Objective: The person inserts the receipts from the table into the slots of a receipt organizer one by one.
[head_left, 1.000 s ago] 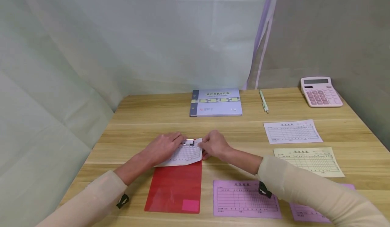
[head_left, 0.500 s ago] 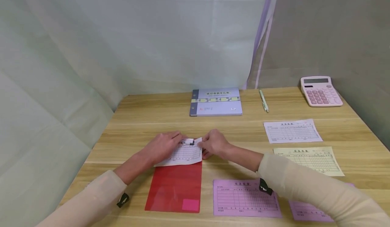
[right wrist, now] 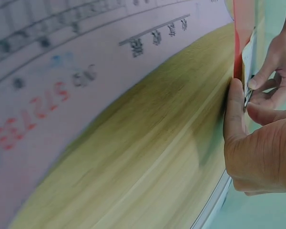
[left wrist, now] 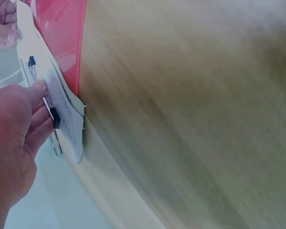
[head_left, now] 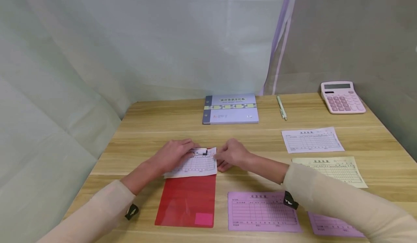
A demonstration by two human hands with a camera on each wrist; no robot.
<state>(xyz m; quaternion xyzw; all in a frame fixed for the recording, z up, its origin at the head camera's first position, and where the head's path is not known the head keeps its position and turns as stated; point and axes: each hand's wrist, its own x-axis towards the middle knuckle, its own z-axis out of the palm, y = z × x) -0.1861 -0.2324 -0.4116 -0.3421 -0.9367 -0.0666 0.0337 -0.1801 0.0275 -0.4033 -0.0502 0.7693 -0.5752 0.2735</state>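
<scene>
A red clipboard (head_left: 187, 201) lies on the table, with a white receipt slip (head_left: 198, 165) across its top end. My left hand (head_left: 172, 156) grips the metal clip (head_left: 199, 151) at the slip's upper edge; in the left wrist view, the thumb sits on the clip and the fingers curl beneath the board. At the slip's upper right corner, my right hand (head_left: 232, 154) has its thumb and forefinger at the paper's edge. In the right wrist view that forefinger (right wrist: 236, 102) lies along the red board's edge. The slip's left end is partly hidden by the left hand.
Pink receipts (head_left: 264, 212) lie at the front right, one partly beneath the right sleeve. Further back are a yellow receipt (head_left: 329, 168) and another white receipt (head_left: 312, 140). A ledger book (head_left: 230, 109), a pen (head_left: 282, 108) and a pink calculator (head_left: 343, 98) are at the rear.
My right hand has shifted slightly right, uncovering more of the slip's corner and its red print. The left hand stays at the clip, with the slip and clipboard nearly still.
</scene>
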